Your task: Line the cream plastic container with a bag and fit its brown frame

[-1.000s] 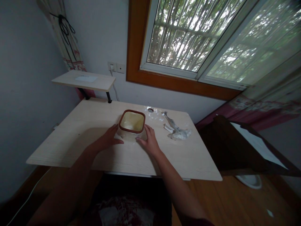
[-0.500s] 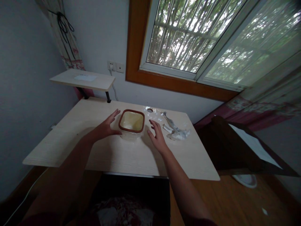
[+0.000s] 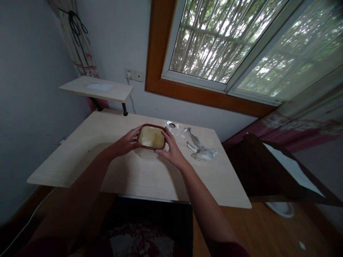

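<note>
In the middle of the table stands a squarish clear food container with a brown-rimmed, yellowish see-through top (image 3: 152,137). My left hand (image 3: 131,140) holds its left side, with fingers and thumb at the rim. On the opposite side my right hand (image 3: 171,148) grips the right edge, fingertips over the rim and thumb at the near corner. Below the rim the clear lower part shows only faintly against the table. Whether the container is lifted, I cannot tell.
A crumpled clear plastic bag (image 3: 205,153) and a small white piece (image 3: 192,146) lie right of the container on the pale table (image 3: 214,187). Behind them is a cable hole (image 3: 172,125). A raised shelf (image 3: 120,93) with a paper label stands at the back left.
Both hands have moved inward from either side of the food container and closed on its rim. The view has shifted slightly.
</note>
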Available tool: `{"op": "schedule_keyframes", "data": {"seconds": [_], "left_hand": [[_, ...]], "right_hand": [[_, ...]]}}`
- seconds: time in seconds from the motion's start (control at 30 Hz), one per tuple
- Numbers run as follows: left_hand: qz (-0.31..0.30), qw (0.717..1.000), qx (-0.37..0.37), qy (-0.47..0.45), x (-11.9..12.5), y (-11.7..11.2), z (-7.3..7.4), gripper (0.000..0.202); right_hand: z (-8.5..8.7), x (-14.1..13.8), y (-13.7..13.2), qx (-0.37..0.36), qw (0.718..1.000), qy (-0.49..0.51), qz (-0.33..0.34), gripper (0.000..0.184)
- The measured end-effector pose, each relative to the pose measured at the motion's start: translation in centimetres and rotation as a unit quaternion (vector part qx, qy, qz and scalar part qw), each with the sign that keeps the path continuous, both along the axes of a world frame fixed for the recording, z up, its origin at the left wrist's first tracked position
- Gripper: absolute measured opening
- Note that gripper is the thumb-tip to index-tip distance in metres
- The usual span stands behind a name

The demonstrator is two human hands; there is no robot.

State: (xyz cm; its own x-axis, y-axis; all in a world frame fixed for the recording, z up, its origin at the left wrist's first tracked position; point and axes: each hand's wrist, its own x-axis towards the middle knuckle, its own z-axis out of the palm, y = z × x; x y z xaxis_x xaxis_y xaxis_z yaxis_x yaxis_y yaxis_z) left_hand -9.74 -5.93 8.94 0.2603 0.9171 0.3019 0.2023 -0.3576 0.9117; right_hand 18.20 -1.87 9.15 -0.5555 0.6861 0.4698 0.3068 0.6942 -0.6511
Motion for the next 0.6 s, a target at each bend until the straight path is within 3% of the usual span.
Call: {"op": "schedule_keyframes", "data": {"seconds": [0.1,0.27,0.5,0.6], "left_hand": [[0.063,0.998,0.01,0.006,0.2,0.3,-0.5,0.071],[0.112,0.994,-0.013,0.003,1.1,0.6,-1.1,0.072],[0.087,0.993,-0.029,-0.077,1.8,1.2,-3.3,0.073],[0.086,0.991,-0.033,-0.092,2.1,1.2,-3.4,0.071]], "right_hand": [[0.0,0.1,0.1,-0.003,1.0,0.006,0.001,0.076],[-0.3,-0.2,0.0,0.0,1.0,0.022,-0.001,0.067],[-1.4,-0.9,-0.1,0.001,0.999,0.039,-0.01,0.059],[-1.6,-0.9,-0.1,-0.002,0.999,0.047,-0.007,0.056]]}}
